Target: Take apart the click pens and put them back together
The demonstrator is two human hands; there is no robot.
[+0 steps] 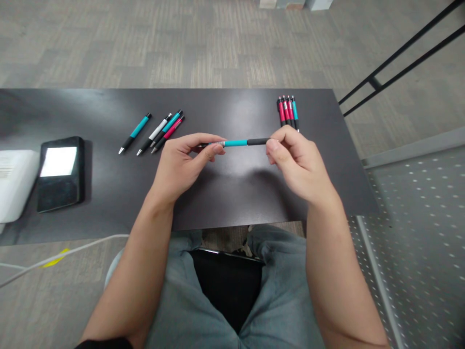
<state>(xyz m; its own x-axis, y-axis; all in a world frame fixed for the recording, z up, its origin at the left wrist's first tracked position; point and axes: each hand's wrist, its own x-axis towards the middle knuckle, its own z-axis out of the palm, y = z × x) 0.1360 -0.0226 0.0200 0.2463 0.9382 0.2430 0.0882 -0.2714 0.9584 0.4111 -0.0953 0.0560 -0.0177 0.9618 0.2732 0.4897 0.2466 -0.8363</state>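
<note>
A teal pen (236, 143) with a black grip lies level between my two hands, above the dark table (225, 194). My left hand (187, 157) pinches its clicker end between thumb and fingers. At the tip end, my right hand (296, 157) is closed on the black grip, and its fingers hide the point. Left of my left hand lie a teal pen (139, 127), a white pen (158, 130), another teal pen (170, 125) and a red pen (173, 129), all slanted. Beyond my right hand, several red pens (285, 110) and a teal pen (295, 110) sit side by side.
A black device with a lit screen (60, 177) and a white box-shaped object (16, 182) stand at the table's left. A white cable (87, 246) runs below the near edge. To the right are a perforated metal panel (425, 218) and black rails (399, 58).
</note>
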